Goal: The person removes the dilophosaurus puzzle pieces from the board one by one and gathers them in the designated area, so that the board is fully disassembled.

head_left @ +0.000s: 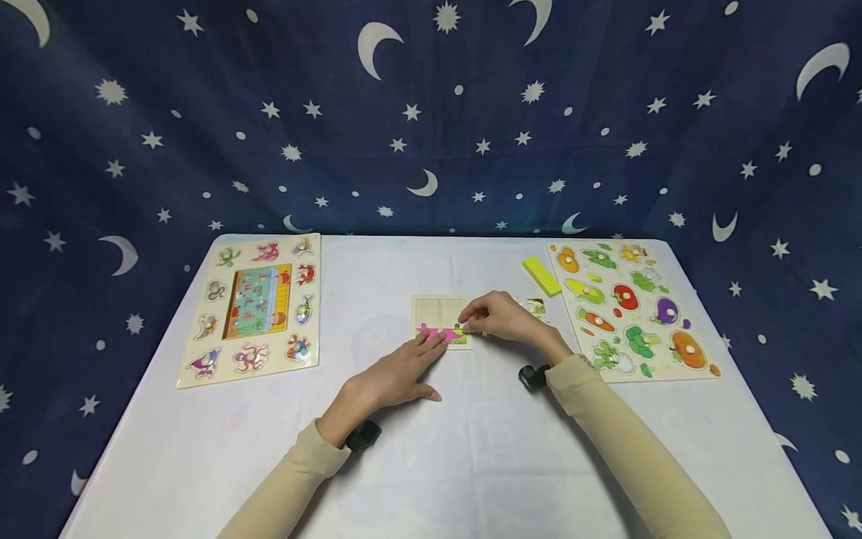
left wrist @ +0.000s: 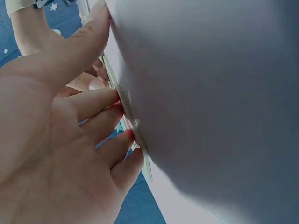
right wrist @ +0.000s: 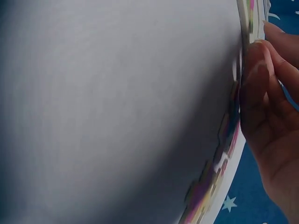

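A small square wooden jigsaw tray (head_left: 439, 308) lies mid-table in the head view, its lower part filled with a row of pink and yellow-green pieces. My left hand (head_left: 402, 372) has its fingers stretched onto the tray's lower left, fingertips resting on the pink piece (head_left: 441, 334) and the thumb spread aside. In the left wrist view, the fingertips of the left hand (left wrist: 88, 126) meet the tray's edge. At the tray's right side, my right hand (head_left: 501, 316) pinches a yellow-green puzzle piece (head_left: 459, 329) with thumb and forefinger, the piece sitting at the row's right end.
Loose puzzle pieces (head_left: 536, 305) lie beyond the right hand, partly hidden by it. A yellow block (head_left: 542, 276) stands beside a vegetable peg puzzle (head_left: 646, 364) on the right. On the left is a sea-animal puzzle board (head_left: 218, 322). Star-patterned cloth (head_left: 431, 112) hangs behind the table.
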Available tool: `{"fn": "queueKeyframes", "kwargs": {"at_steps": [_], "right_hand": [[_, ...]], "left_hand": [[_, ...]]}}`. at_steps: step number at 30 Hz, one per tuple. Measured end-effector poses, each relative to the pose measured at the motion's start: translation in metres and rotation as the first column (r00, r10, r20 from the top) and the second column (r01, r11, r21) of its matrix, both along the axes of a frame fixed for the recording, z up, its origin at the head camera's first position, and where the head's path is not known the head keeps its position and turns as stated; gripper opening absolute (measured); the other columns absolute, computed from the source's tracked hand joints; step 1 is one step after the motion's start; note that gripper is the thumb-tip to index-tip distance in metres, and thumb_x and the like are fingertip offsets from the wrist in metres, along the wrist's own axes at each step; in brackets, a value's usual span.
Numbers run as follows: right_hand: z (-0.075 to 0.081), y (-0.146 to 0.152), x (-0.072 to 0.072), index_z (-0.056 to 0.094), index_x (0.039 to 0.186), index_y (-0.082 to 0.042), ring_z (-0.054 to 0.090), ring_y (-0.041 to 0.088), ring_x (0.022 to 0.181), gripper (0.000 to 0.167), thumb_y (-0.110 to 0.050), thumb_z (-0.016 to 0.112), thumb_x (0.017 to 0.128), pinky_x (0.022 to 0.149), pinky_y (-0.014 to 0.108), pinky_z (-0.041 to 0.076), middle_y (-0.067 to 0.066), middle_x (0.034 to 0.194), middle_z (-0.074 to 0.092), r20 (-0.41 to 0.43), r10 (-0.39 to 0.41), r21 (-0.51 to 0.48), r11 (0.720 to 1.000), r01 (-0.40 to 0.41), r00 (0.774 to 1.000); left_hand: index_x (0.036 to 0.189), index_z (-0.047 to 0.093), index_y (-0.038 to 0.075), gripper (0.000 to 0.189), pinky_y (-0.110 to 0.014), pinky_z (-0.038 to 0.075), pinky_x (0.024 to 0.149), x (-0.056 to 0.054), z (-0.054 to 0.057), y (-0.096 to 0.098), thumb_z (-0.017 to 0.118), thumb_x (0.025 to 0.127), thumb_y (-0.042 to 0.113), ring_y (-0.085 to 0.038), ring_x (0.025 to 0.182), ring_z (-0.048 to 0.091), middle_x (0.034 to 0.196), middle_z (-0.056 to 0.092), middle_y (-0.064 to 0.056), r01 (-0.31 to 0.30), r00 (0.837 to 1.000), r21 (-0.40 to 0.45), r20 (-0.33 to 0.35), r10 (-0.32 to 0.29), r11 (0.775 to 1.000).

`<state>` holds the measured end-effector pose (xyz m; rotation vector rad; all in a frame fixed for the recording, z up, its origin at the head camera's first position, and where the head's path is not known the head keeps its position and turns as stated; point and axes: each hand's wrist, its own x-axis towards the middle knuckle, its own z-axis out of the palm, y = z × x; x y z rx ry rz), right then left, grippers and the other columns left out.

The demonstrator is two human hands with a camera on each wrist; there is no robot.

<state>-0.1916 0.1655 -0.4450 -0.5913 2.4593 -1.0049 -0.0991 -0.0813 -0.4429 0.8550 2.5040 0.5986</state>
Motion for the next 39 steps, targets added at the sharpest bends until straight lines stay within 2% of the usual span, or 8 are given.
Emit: {"fn": "queueKeyframes", "kwargs": {"at_steps": [8, 14, 21, 29, 39], "right_hand": [[-0.003, -0.007, -0.001, 0.080, 0.103, -0.007, 0.055, 0.008, 0.064, 0.013, -0.012, 0.076, 0.092, 0.066, 0.025, 0.046, -0.002, 0.077, 0.068, -0.009, 0.014, 0.026, 1.000, -0.014, 1.000], [-0.003, -0.006, -0.002, 0.079, 0.101, -0.007, 0.056, 0.009, 0.065, 0.011, -0.012, 0.077, 0.092, 0.066, 0.025, 0.047, -0.001, 0.078, 0.069, -0.021, 0.013, 0.031, 0.999, -0.013, 1.000], [-0.003, -0.006, -0.004, 0.077, 0.096, -0.009, 0.059, 0.010, 0.071, 0.006, -0.010, 0.078, 0.090, 0.069, 0.025, 0.049, -0.001, 0.082, 0.072, -0.040, 0.010, -0.013, 1.000, -0.011, 0.999], [-0.001, -0.003, -0.002, 0.073, 0.097, -0.005, 0.062, 0.016, 0.064, 0.006, -0.007, 0.075, 0.092, 0.060, 0.028, 0.054, 0.004, 0.080, 0.071, 0.042, 0.009, -0.084, 0.996, -0.006, 0.999], [0.008, 0.013, 0.000, 0.073, 0.100, -0.002, 0.070, 0.020, 0.070, 0.008, -0.007, 0.074, 0.093, 0.064, 0.033, 0.059, 0.008, 0.082, 0.072, 0.079, -0.055, -0.109, 0.992, 0.064, 0.995]], "left_hand": [[0.163, 0.028, 0.006, 0.089, -0.051, 0.029, 0.125, -0.001, 0.000, 0.002, 0.076, 0.093, 0.035, -0.034, 0.159, 0.015, 0.172, 0.020, -0.009, 0.001, 1.000, -0.010, 0.017, -0.001, 1.000], [0.163, 0.027, 0.007, 0.090, -0.050, 0.028, 0.125, -0.001, 0.000, 0.002, 0.076, 0.093, 0.035, -0.034, 0.159, 0.016, 0.172, 0.020, -0.008, 0.002, 1.000, -0.015, 0.010, -0.002, 1.000], [0.163, 0.027, 0.008, 0.090, -0.049, 0.028, 0.125, -0.001, 0.000, 0.002, 0.075, 0.094, 0.037, -0.033, 0.159, 0.015, 0.172, 0.021, -0.007, 0.001, 1.000, -0.025, 0.007, -0.001, 1.000], [0.164, 0.026, 0.010, 0.091, -0.052, 0.029, 0.124, 0.000, 0.001, 0.004, 0.076, 0.093, 0.036, -0.034, 0.159, 0.015, 0.172, 0.020, -0.008, -0.018, 0.999, -0.023, 0.027, 0.019, 1.000], [0.163, 0.027, 0.007, 0.091, -0.050, 0.026, 0.126, 0.001, 0.001, 0.004, 0.077, 0.092, 0.035, -0.033, 0.160, 0.014, 0.172, 0.019, -0.006, -0.010, 1.000, -0.006, 0.021, 0.010, 1.000]]}}
